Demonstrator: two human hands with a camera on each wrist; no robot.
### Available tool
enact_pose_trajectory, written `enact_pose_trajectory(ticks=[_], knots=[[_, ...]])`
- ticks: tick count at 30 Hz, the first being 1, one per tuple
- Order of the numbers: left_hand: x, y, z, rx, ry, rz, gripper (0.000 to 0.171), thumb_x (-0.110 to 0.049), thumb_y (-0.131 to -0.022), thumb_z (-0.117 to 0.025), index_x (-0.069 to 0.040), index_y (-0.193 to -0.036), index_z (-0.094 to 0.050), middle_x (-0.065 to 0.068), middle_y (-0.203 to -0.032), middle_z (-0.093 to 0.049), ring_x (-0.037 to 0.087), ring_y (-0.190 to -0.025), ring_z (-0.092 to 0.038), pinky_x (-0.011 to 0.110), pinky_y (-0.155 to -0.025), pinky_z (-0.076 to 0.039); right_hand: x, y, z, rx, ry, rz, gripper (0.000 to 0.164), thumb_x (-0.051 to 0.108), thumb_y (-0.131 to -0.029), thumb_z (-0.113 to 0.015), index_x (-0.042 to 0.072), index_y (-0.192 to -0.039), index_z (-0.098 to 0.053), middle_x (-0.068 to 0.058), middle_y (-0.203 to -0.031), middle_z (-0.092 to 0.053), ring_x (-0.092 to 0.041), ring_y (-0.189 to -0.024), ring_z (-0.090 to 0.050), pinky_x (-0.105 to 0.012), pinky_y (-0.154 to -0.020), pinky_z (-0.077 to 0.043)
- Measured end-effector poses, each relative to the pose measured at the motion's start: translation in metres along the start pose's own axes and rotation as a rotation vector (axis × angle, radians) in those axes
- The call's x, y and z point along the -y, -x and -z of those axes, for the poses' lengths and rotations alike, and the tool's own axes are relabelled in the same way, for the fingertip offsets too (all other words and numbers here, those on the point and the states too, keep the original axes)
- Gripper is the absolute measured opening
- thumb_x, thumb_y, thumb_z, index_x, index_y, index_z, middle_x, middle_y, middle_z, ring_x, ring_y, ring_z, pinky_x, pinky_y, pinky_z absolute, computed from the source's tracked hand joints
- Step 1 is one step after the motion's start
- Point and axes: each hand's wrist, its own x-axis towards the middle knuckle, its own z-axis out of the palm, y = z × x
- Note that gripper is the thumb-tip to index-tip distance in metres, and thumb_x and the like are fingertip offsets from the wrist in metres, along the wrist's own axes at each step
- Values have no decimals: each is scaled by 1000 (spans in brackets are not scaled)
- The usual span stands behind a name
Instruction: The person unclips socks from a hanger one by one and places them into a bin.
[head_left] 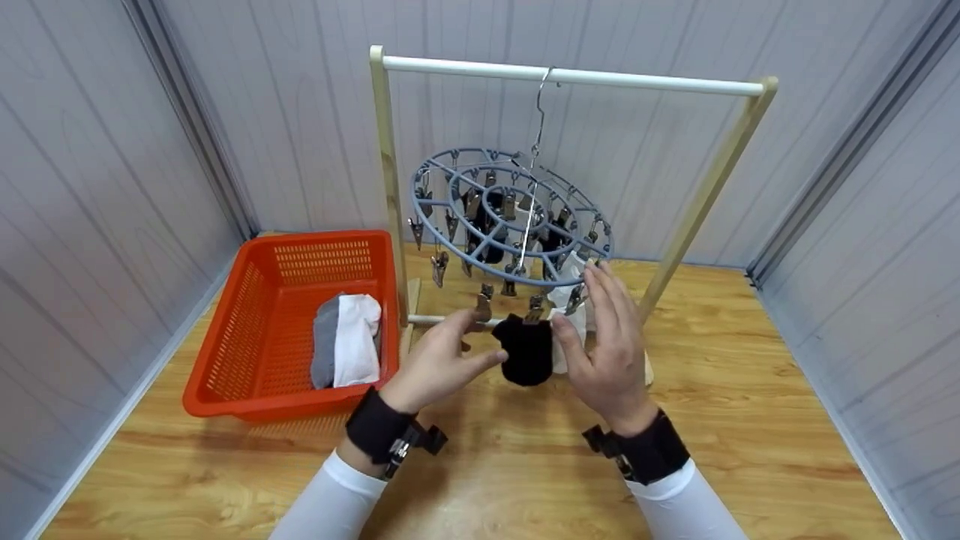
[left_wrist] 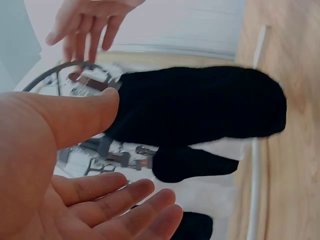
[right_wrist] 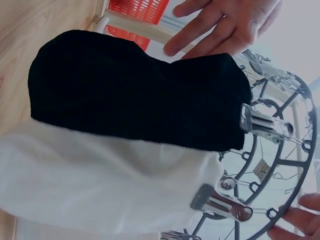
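Note:
A black sock [head_left: 527, 351] hangs from a metal clip [head_left: 535, 309] on the near rim of a round blue-grey clip hanger [head_left: 480, 247]. My left hand [head_left: 442, 358] is at the sock's left side, thumb extended and fingers spread, with nothing gripped. On the other side is my right hand [head_left: 611, 345], its fingers nearly straight and their tips at the hanger's rim. Beside the black sock, a white sock [right_wrist: 100, 180] hangs from its own clip [right_wrist: 220, 202]. Further black socks [left_wrist: 192, 164] hang deeper in the hanger. The hanger tilts down towards me.
The hanger's hook [head_left: 541, 97] hangs on the white rod [head_left: 465, 67] of a wooden-sided rack [head_left: 390, 165]. At the left, an orange basket [head_left: 217, 352] holds a grey sock [head_left: 325, 341] and a white one. Panelled walls enclose the wooden table [head_left: 720, 420].

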Motion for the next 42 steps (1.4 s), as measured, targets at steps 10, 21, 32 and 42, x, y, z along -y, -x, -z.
enact_pose_trajectory(ticks=[10,21,32,42], knots=[[4,-1,-12,-34,0,8,62,-34,-95,-91,-8,-145,-67,10,-139,-73,28,-130,-67,53,-114,-52,7,0,-2,26,-11,33,66,42,-113,-63,-11,-152,-57,-29,-155,-59,-49,-148,-51,-55,-130,-32],[9,-3,-25,15,181,44,60,-21,-86,-98,-2,-135,-69,11,-120,-75,27,-109,-68,52,-99,-58,13,-2,-1,9,-28,72,59,33,-111,-69,-9,-152,-59,-23,-157,-60,-48,-145,-54,-54,-129,-34],[14,-3,-34,68,196,46,45,-22,-91,-93,0,-125,-74,11,-117,-78,24,-104,-71,48,-98,-59,16,-4,0,-6,-19,116,58,36,-112,-68,-9,-150,-62,-24,-156,-61,-47,-143,-57,-52,-126,-38],[8,2,-36,106,250,48,22,-18,-92,-91,-2,-102,-81,3,-93,-80,11,-81,-70,31,-77,-57,17,-5,-1,-103,-81,161,40,32,-112,-68,-5,-128,-76,-27,-136,-68,-45,-128,-64,-45,-118,-47]])
